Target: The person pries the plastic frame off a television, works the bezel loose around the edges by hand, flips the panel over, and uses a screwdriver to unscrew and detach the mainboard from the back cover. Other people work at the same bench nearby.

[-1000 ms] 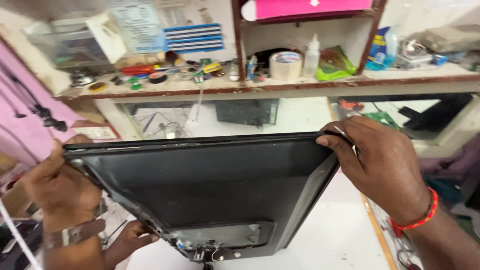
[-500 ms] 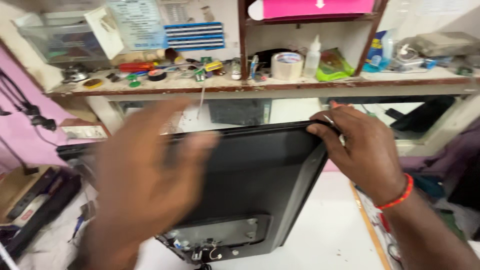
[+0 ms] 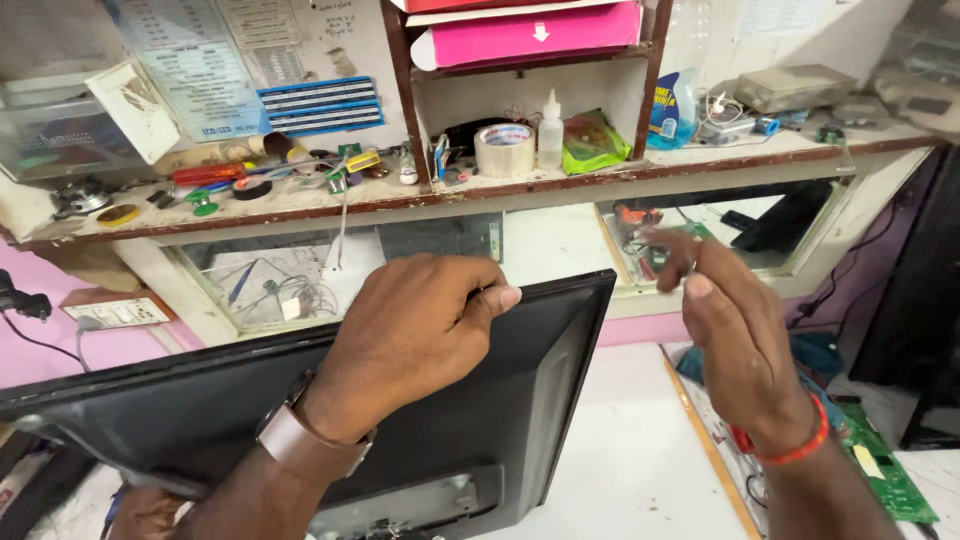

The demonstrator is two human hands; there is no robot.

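Note:
A black flat-screen panel (image 3: 200,410) stands tilted on the white bench (image 3: 620,470), its back towards me, with a metal connector plate at its bottom edge. My left hand (image 3: 410,330), a brown strap on its wrist, grips the panel's top edge near the right corner. My right hand (image 3: 735,340), with a red band on its wrist, hangs in the air to the right of the panel and touches nothing. Its fingers are loosely curled and blurred by motion.
Behind the panel runs a cluttered shelf (image 3: 700,165) with a tape roll (image 3: 503,148), a small white bottle (image 3: 550,130), a pink box (image 3: 530,35) and small tools. A green circuit board (image 3: 880,470) lies at the right. What looks like another hand (image 3: 140,510) shows under the panel.
My left hand swept across from the panel's left end and took hold of the top edge near the right corner. My right hand let go of that corner and lifted away to the right.

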